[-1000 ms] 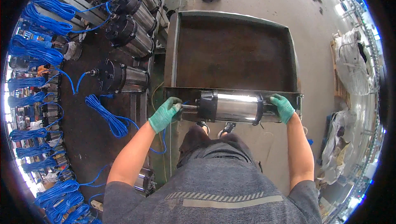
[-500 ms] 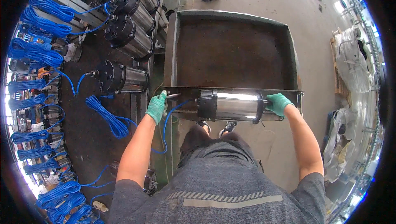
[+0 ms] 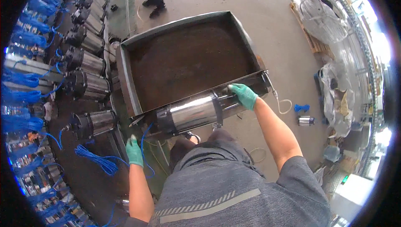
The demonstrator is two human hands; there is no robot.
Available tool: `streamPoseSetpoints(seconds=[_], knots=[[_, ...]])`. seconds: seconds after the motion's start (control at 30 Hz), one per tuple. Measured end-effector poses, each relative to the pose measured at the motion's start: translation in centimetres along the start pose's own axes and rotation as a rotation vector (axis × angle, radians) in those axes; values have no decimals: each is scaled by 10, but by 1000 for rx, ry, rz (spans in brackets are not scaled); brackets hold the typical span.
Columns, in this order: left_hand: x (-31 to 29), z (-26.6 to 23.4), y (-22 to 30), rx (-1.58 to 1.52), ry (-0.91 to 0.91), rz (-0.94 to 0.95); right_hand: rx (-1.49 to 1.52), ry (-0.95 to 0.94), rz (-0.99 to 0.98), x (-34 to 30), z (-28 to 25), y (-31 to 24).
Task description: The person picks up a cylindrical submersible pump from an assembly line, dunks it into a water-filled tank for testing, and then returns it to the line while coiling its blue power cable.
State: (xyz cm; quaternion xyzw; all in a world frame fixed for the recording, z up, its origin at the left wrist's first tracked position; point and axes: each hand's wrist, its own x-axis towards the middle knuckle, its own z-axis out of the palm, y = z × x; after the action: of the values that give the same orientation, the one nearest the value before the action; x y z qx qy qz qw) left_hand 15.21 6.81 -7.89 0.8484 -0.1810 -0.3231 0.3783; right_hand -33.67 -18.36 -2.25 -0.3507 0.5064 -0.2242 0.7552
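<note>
Head view: a steel cylinder (image 3: 193, 113) lies along a brown tray's (image 3: 188, 62) near edge. It looks heavy, rigid, slick; its black end caps (image 3: 164, 121) likely hold best. Right hand (image 3: 244, 95) meets its right end, left hand (image 3: 134, 152) is apart; either's grip is unclear.

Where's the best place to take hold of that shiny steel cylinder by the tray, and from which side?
Probably by its dark end collars, left hand and right hand one apiece, coming from the near side: the cylinder lies on its side, the tray stretches out beyond it, and its smooth, round middle may slip.
</note>
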Motion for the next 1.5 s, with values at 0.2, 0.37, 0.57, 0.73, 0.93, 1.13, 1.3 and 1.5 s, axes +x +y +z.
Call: streamPoseSetpoints(seconds=[0.2,0.37,0.57,0.73,0.93,1.13,1.3,1.5], knots=[[-34,2,-4,-148,-213,-176,-961,-141,-164,10,4,-15],[-48,8,8,-166,-212,-161,-1592,-160,-116,16,19,-25],[-59,7,12,-146,-164,-150,-512,-156,-92,4,-3,-14],[-68,15,21,-125,-163,-110,-364,-57,-240,4,-30,4],[-68,-1,11,17,-94,68,213,600,-350,-37,-63,24],[-52,-48,-35,-4,21,71,-19,1088,-376,5,-135,63],[-56,-116,6,-59,357,45,-493,1101,-267,-20,-156,72],[-13,-203,-72,186,648,155,52,1037,-171,-12,-178,62]])
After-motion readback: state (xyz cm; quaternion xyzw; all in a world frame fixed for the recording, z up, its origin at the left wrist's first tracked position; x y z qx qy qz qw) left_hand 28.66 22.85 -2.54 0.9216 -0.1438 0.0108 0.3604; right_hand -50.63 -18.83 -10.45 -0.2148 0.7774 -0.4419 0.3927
